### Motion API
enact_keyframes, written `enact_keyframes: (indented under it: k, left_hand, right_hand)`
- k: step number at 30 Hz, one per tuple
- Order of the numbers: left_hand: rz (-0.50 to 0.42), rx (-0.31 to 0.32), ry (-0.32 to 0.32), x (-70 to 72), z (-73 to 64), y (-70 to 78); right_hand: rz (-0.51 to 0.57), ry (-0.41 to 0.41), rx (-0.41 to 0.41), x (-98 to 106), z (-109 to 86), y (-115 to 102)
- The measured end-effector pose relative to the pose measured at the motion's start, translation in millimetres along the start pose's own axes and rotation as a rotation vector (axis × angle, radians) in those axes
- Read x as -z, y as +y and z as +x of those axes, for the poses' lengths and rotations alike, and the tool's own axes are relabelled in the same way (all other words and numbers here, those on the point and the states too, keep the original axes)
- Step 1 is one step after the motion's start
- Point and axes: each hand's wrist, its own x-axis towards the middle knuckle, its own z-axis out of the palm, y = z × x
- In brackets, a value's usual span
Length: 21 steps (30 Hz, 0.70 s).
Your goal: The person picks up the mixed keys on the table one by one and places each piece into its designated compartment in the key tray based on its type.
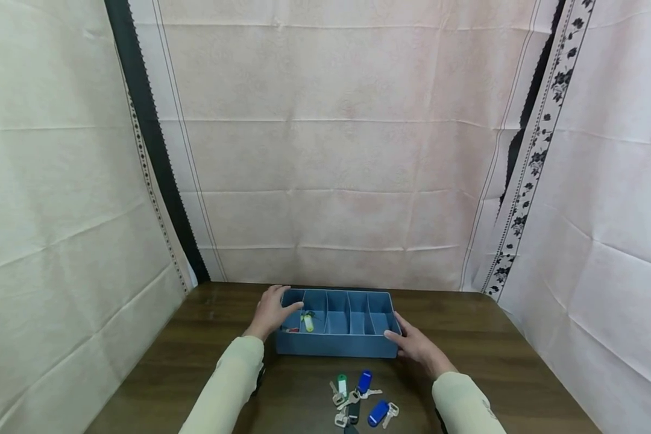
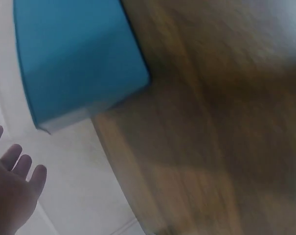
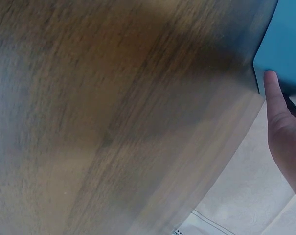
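Where the hands lie: left hand (image 1: 273, 313) at the tray's left end, fingers spread, contact uncertain; right hand (image 1: 415, 346) nearer, straight thumb touching the front right corner, fingers extended along the end.
Blue tray (image 1: 336, 345): between both hands, long axis running left to right.
Tagged keys (image 1: 352, 397): on the tray's near side, just apart from it.
Worktop (image 1: 461, 328): far edge close behind the tray; more room sideways, beyond each hand.
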Motion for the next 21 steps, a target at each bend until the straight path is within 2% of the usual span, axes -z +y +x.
enact_keyframes:
  k: [4,9,14,21]
  left_hand:
    - [0.032,0.007,-0.058,2.0,-7.0,-6.5]
    - [0.013,0.025,-0.120,-1.8,-15.4,-13.7]
    - [-0.021,0.035,-0.121,-4.3,-23.0,-18.2]
    - [-0.007,0.076,-0.140,-6.0,-26.7,-23.9]
  right_hand:
    - [-0.002,0.000,0.001,0.4,0.0,0.4]
    - [-0.003,-0.005,-0.002,0.5,0.9,1.2]
    - [0.007,-0.003,-0.008,0.8,2.6,1.3]
    - [0.003,-0.009,0.001,0.6,2.2,1.5]
